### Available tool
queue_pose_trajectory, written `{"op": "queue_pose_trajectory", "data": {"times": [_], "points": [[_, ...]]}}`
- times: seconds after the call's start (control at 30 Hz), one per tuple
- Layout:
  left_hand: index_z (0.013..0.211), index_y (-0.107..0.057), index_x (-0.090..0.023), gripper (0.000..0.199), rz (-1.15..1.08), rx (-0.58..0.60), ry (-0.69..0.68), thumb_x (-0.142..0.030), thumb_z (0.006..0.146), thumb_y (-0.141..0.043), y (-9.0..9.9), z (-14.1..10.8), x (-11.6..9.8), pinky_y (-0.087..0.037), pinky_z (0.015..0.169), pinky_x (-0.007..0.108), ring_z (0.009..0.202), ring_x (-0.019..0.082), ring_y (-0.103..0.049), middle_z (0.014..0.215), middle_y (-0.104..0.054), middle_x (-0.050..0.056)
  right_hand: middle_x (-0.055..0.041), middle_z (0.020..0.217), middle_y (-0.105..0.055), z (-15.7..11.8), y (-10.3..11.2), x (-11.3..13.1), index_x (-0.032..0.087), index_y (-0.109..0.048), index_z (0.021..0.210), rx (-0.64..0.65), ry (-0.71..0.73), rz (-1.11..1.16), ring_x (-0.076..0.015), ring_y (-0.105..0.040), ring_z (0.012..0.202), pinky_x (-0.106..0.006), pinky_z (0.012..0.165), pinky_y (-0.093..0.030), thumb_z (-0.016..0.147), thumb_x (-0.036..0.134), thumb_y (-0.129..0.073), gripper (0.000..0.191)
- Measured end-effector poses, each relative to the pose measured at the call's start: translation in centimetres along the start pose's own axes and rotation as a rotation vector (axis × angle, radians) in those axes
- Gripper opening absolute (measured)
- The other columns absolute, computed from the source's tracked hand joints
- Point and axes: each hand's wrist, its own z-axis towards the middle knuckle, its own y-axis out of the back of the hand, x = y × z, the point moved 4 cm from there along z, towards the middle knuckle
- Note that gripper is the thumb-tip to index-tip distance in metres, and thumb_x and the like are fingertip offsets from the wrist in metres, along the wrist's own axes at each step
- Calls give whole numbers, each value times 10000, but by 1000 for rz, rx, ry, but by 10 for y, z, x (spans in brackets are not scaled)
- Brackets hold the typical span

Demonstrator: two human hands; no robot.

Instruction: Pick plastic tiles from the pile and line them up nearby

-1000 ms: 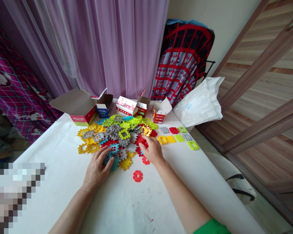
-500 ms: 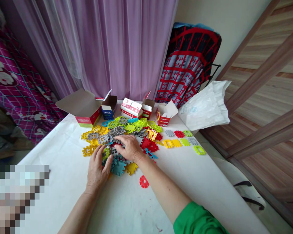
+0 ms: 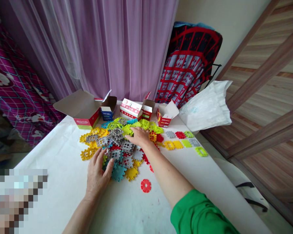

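Note:
A heap of plastic interlocking pieces (image 3: 116,154) in yellow, grey, green, teal and red covers the middle of the white table. At the heap's near left edge rests my left hand (image 3: 99,169), its fingers and thumb spread around a few pieces and gripping none. My right hand (image 3: 138,136) reaches over the far right part of the heap, fingers apart, touching a light green piece (image 3: 128,130). A red round piece (image 3: 146,186) lies alone near the heap. Right of the heap, yellow squares (image 3: 177,144) sit in a row with green and grey ones.
Along the back of the table (image 3: 51,159) stand an open large box (image 3: 86,120), a blue box (image 3: 107,113), a white-and-red box (image 3: 130,109) and two open red boxes (image 3: 146,113). A white bag (image 3: 205,105) leans at the back right corner.
My right hand has moved away from me and to the right, from the grey pieces to the green ones, uncovering the middle of the heap. My left hand has hardly moved.

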Motion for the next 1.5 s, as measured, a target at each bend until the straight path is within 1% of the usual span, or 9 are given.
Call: {"op": "queue_pose_trajectory", "data": {"times": [0.17,0.3,0.5,0.67,0.8,0.93,1.17,1.4,1.5], "points": [[1446,-511,-274,549,10,-10,16,-528,960,-517,3,0,-2,-434,1163,536,1408,313,-501,1519,-520,130,-120,1459,-596,-40,-9,36,294,-575,1428,47,175,54,-334,-577,1308,-571,1080,-440,916,627,-596,611],[1486,-467,-250,596,19,-40,29,-538,966,-502,5,0,-1,-414,1173,555,1441,330,-464,1559,-472,160,-59,1338,-696,-54,-6,49,297,-652,1337,61,337,145,-257,-640,1232,-423,1046,-491,934,577,-611,492],[1382,-569,-285,492,12,7,-6,-536,961,-523,-1,-4,1,-479,1121,517,1344,295,-557,1445,-593,105,-55,1243,-742,14,17,40,263,-729,1211,-70,200,62,-237,-678,1150,-365,984,-516,1005,448,-533,340],[1343,-607,-280,450,-14,49,-6,-518,972,-516,-2,-6,0,-515,1089,486,1298,271,-596,1425,-620,91,-106,1526,-533,81,6,55,292,-576,1447,53,205,3,-308,-518,1381,-487,1102,-449,954,565,-584,564],[1351,-604,-269,444,-6,51,-32,-491,972,-534,-1,-6,-2,-520,1083,480,1296,265,-599,1421,-623,97,-122,1575,-465,94,-16,66,328,-539,1490,199,142,-51,-375,-450,1427,-593,1141,-373,915,630,-595,652],[1398,-564,-271,477,21,54,-47,-469,965,-554,-2,-5,-2,-511,1092,490,1309,271,-587,1444,-605,105,-95,1509,-534,73,-22,62,331,-628,1404,202,234,-90,-370,-437,1421,-570,1140,-381,891,559,-628,561],[1445,-528,-263,509,32,49,-46,-434,966,-523,-6,-5,2,-497,1108,500,1339,283,-564,1481,-565,122,-77,1432,-605,0,-26,30,315,-648,1365,132,417,-17,-282,-545,1332,-479,1123,-413,834,343,-679,533],[1420,-551,-249,479,-13,3,-52,-421,983,-457,-1,1,1,-485,1125,483,1352,274,-558,1477,-567,124,-58,1452,-611,-50,-23,16,327,-686,1322,-81,436,115,-247,-548,1331,-467,1148,-388,850,279,-667,475],[1404,-568,-268,471,-3,20,-51,-457,988,-454,6,-1,1,-469,1141,476,1353,265,-557,1476,-570,110,-70,1415,-636,-60,-12,-10,307,-709,1290,-233,402,158,-246,-580,1289,-459,1136,-416,883,256,-622,419]]}}
